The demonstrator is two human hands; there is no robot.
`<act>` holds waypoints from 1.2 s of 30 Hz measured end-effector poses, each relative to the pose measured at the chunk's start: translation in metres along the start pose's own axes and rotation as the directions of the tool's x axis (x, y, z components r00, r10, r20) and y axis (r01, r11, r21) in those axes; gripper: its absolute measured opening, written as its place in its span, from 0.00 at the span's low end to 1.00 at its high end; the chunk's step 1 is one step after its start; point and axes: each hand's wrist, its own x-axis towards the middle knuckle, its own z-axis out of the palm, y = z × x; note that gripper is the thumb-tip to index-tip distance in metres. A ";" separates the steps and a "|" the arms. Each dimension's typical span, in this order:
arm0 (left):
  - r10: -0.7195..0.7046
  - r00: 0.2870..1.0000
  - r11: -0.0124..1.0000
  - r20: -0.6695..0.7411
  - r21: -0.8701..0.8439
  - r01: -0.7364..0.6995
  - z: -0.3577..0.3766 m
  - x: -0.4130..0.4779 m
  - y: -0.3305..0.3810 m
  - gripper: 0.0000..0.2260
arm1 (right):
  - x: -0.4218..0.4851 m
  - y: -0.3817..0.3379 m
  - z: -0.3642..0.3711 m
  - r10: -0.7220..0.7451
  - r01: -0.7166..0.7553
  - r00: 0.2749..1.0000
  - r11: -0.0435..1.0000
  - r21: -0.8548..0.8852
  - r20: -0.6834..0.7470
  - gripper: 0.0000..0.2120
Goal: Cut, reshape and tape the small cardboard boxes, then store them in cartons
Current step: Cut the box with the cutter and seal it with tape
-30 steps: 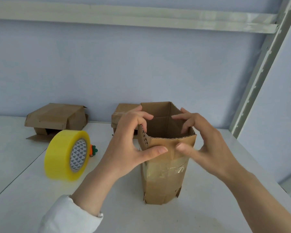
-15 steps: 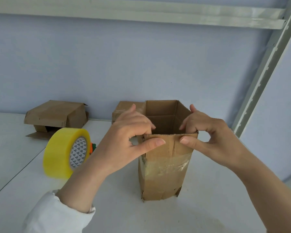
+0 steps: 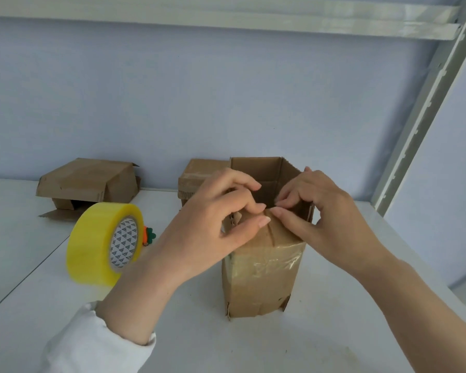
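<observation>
1. White table (image 3: 334, 332): bears every item listed.
2. Brown cardboard box (image 3: 261, 281): stands upright near the table's middle. Its long axis is vertical and its open mouth points up. Clear tape crosses the near face.
3. Crushed box (image 3: 86, 181): far left, by the wall.
4. Hands: the left hand (image 3: 199, 232) and right hand (image 3: 331, 219) have curled fingers and both pinch the near top edge of the upright box.
5. Yellow tape roll (image 3: 92, 246): on edge, left of the upright box, apart from it.
6. Second small box (image 3: 202, 173): just behind the upright one.
</observation>
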 end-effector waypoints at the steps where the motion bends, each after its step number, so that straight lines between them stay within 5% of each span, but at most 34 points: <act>1: -0.015 1.000 0.999 0.012 -0.045 0.016 0.002 -0.001 -0.001 0.12 | -0.002 0.001 0.002 0.015 -0.015 1.000 1.000 0.020 -0.001 0.12; 7: -0.033 0.999 0.998 0.028 -0.046 0.035 0.012 -0.002 0.002 0.09 | -0.001 -0.008 0.000 0.055 -0.070 0.987 0.993 0.094 0.148 0.15; 11: -0.064 0.996 0.998 0.063 -0.017 0.065 0.008 0.000 0.003 0.12 | 0.022 -0.014 -0.026 0.280 -0.357 0.927 0.865 0.354 0.250 0.19; 13: -0.091 0.990 0.996 0.104 0.017 0.090 0.006 0.002 0.006 0.11 | 0.044 -0.010 -0.030 0.355 -0.391 0.912 0.904 0.175 0.206 0.18; 16: -0.075 0.990 0.994 0.120 0.084 0.065 0.004 0.004 0.008 0.13 | 0.070 -0.013 -0.018 0.339 -0.232 0.845 0.929 -0.287 0.413 0.21; 19: -0.031 0.992 0.993 0.121 0.117 0.017 0.003 0.006 0.006 0.16 | 0.080 -0.016 -0.012 0.346 -0.117 0.770 0.903 -0.413 0.537 0.26; 23: -0.018 0.995 0.993 0.094 0.118 0.007 0.004 0.005 0.007 0.15 | 0.082 -0.017 -0.013 0.289 0.010 0.825 0.851 -0.524 0.485 0.26; 32: -0.054 0.999 0.969 0.007 0.244 0.050 0.006 0.002 0.010 0.15 | 0.087 -0.017 -0.010 0.154 0.110 0.810 0.908 -0.404 0.566 0.14; 36: -0.113 0.991 0.918 -0.067 0.376 0.130 0.000 0.003 0.003 0.23 | 0.086 -0.012 -0.011 0.188 0.002 0.808 0.947 -0.321 0.559 0.07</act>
